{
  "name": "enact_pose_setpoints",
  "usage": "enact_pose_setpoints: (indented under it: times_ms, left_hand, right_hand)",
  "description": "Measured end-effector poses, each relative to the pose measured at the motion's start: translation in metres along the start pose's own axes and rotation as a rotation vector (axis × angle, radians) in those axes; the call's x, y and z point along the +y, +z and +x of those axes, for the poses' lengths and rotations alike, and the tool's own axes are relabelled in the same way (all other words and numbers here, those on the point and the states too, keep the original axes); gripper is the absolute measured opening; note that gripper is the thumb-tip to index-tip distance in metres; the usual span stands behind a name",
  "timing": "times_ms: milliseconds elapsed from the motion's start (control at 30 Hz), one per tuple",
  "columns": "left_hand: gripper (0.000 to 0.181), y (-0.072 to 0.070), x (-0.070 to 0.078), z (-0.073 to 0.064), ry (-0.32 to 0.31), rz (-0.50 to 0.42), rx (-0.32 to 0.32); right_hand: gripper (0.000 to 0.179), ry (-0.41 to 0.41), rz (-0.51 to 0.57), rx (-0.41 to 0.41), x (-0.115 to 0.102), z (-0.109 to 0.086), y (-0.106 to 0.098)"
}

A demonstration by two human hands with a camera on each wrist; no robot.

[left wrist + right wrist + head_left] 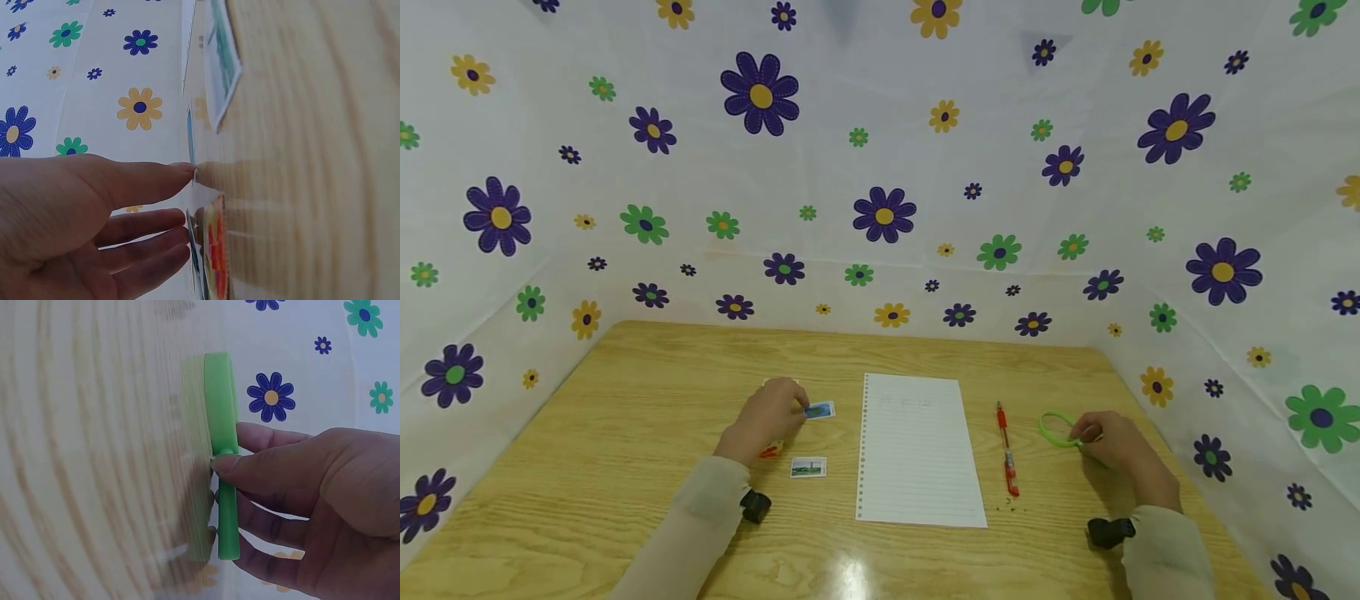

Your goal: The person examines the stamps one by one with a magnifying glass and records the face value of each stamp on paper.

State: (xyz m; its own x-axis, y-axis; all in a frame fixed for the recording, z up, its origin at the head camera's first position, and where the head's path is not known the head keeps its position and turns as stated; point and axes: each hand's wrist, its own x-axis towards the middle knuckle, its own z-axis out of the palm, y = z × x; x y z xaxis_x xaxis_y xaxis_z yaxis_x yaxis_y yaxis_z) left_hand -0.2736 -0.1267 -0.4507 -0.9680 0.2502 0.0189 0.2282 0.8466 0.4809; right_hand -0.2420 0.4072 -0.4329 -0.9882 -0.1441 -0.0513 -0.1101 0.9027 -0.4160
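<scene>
The right hand [1120, 450] pinches a magnifying glass [1057, 429], its thumb at the neck where rim meets handle and its fingers along the far side. The glass is bright green all over: a thick, smooth round rim and a short, straight, plain handle [229, 522] with a squared-off end. The rim sticks out beyond the fingertips, to their left, and wood grain shows through it; the handle runs back across the fingers.

At the left hand [767, 421], the thumb is straight and its tip meets the near end of a blue picture card [822, 410], while three fingers are loosely bent. The forefinger is hidden in the close view, so I cannot tell whether card and fingers form a pinch. The card lies just right of the fingertips, blue with a darker patch and a white border.

A red and orange card [771, 451] sits just below that hand, partly covered. A green landscape card [808, 467] lies below and right of the same fingertips. Between the two hands are lined paper [917, 467] and, nearer the right grip, a red pen [1006, 450].
</scene>
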Motion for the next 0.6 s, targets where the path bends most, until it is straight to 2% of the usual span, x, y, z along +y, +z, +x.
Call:
enact_pose_setpoints:
  times_ms: [200, 467, 600]
  left_hand:
    - [0.01, -0.0014, -0.0001, -0.0007, 0.003, 0.009, 0.009]
    - [0.02, -0.0024, 0.0005, -0.0015, -0.015, 0.018, 0.005]
    - [0.018, -0.0012, 0.0003, -0.0006, -0.03, 0.006, 0.01]
  right_hand:
    - [0.011, -0.016, 0.01, 0.001, -0.0038, -0.001, 0.0025]
    - [0.011, -0.01, 0.03, 0.002, -0.0057, 0.0004, 0.0039]
    - [0.011, -0.013, 0.029, 0.003, -0.0061, 0.0014, 0.0045]
